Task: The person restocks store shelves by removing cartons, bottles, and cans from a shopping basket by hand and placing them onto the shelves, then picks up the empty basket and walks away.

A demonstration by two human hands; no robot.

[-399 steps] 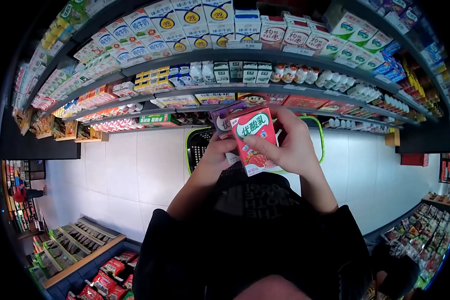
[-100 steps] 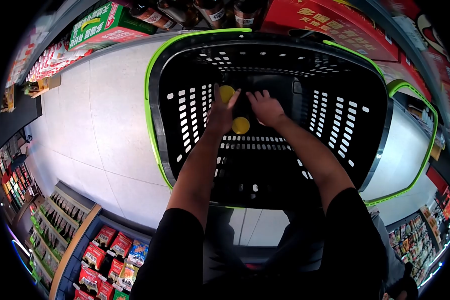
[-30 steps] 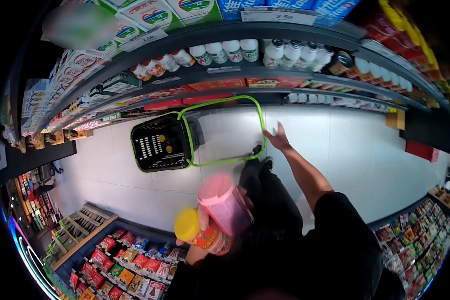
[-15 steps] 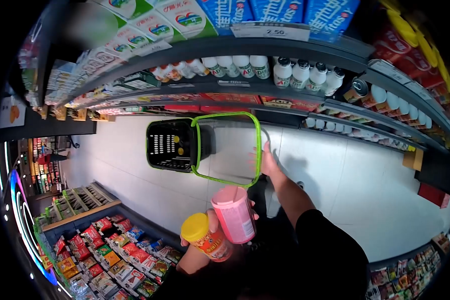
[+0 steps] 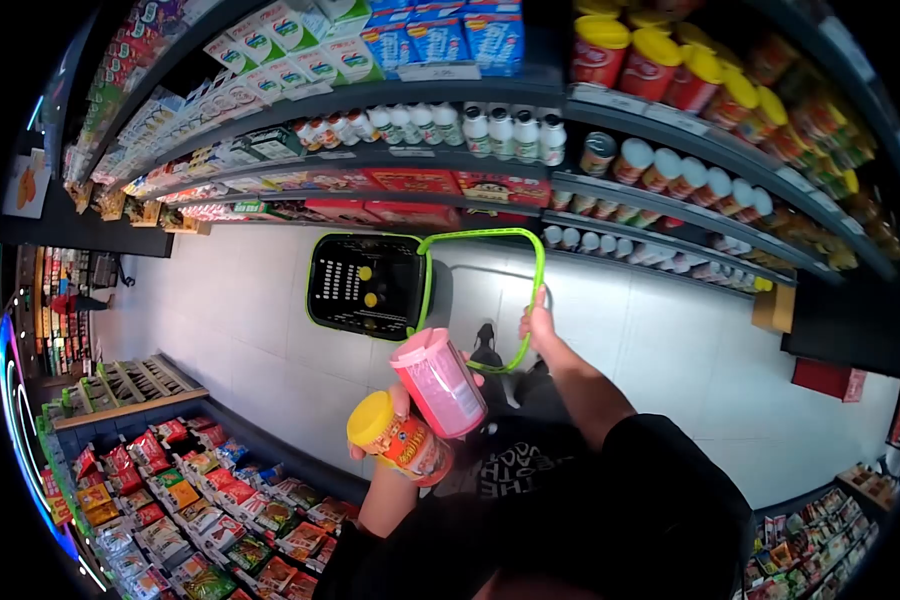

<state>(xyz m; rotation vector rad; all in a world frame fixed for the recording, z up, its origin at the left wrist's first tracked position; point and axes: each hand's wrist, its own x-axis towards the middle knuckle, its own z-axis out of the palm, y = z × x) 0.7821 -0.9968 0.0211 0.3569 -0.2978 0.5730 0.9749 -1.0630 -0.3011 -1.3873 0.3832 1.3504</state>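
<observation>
My left hand (image 5: 401, 402) is wrapped around two containers at once. One is a jar with a yellow lid (image 5: 398, 437) and an orange-red label; beside it, tilted, is a pink plastic canister (image 5: 442, 385). My right hand (image 5: 538, 325) has its fingers closed around the bright green handle (image 5: 542, 268) of a shopping basket. The black basket (image 5: 370, 328) with a green rim stands on the floor ahead of me. Inside it are two small yellow round items (image 5: 371, 299), too small to name.
Shelves (image 5: 410, 170) run along the far side with cartons, white bottles (image 5: 500, 130), cans (image 5: 670, 165) and yellow-lidded tubs (image 5: 660, 62). A bin of snack packets (image 5: 200, 490) lies at the lower left. My shoe (image 5: 485, 335) is on the tiled floor (image 5: 660, 340) by the handle. A person (image 5: 75, 300) is far left.
My right hand, earlier with fingers stretched beside the handle, is now closed around it. The view has shifted so more of the right shelves shows. The left hand keeps both containers.
</observation>
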